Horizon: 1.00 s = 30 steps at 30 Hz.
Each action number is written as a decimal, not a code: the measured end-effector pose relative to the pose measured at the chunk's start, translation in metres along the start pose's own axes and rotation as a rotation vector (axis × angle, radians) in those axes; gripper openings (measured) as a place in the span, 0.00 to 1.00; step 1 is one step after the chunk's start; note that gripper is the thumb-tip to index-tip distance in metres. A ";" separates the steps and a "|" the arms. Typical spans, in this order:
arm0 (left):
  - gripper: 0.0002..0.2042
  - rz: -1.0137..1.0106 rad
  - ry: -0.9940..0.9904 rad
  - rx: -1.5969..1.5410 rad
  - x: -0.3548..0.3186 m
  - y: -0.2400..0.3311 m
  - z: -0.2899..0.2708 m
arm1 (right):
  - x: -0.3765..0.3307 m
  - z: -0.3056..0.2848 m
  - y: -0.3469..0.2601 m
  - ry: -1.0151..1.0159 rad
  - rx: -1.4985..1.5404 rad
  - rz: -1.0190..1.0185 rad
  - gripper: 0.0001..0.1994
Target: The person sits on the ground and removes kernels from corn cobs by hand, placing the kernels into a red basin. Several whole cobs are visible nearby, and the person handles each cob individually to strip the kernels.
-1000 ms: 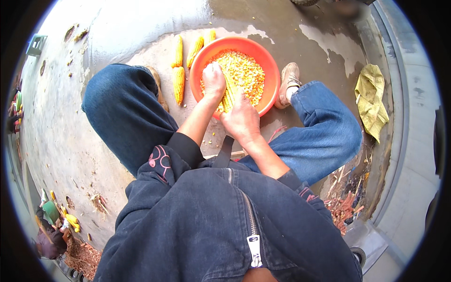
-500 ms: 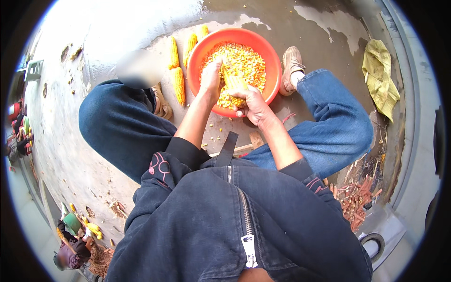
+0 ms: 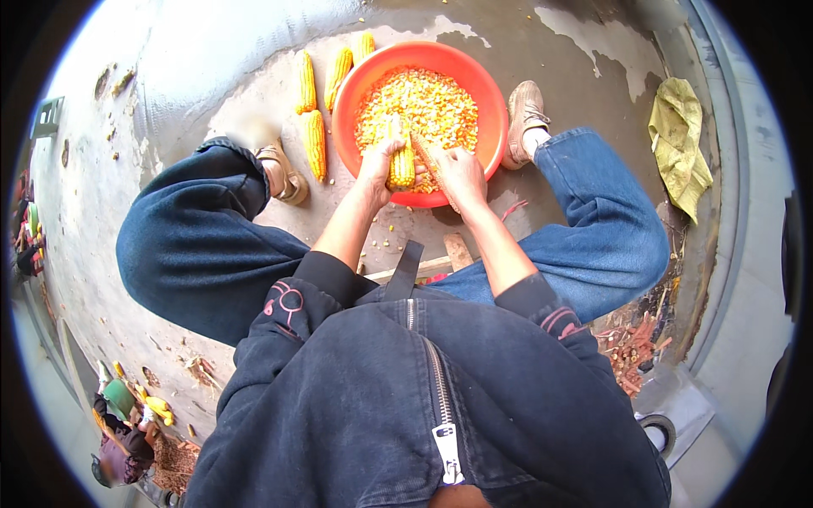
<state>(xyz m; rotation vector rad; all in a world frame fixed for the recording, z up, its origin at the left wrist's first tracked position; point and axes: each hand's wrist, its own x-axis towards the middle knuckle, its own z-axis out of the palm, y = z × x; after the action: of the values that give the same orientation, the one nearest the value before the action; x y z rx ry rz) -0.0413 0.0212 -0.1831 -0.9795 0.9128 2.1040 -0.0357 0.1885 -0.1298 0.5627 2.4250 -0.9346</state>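
Note:
Over the near part of a red basin (image 3: 492, 110), my left hand (image 3: 378, 162) is closed round an ear of corn (image 3: 401, 172), yellow kernels still covering its near end. My right hand (image 3: 462, 176) grips a bare, brownish corncob (image 3: 426, 154), its far end leaning against the ear's right side. Part of that cob is hidden under my fingers. Below both hands, loose corn kernels (image 3: 432, 100) fill the basin's floor. Beside the basin on the left lie several whole ears, among them a near one (image 3: 315, 146) and a farther one (image 3: 306, 83).
My shoes flank the basin, the right shoe (image 3: 526, 123) close to its rim. A yellow-green sack (image 3: 680, 148) lies at far right. Stripped cobs (image 3: 628, 349) are heaped near my right side. At lower left another person (image 3: 127, 457) sits near a green container (image 3: 119, 399).
My hands have shifted from both gripping one ear to the left holding the ear and the right pressing a bare cob beside it. My left knee has swung outward.

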 end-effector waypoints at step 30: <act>0.17 0.127 0.234 -0.159 0.044 -0.021 0.004 | 0.032 -0.014 -0.051 -0.169 -0.536 -0.364 0.20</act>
<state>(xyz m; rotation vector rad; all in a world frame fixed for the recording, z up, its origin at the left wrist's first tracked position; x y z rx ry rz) -0.0497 0.0473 -0.2239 -1.3028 0.9540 2.2277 -0.0925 0.1698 -0.1132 -0.1476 2.5133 -0.3972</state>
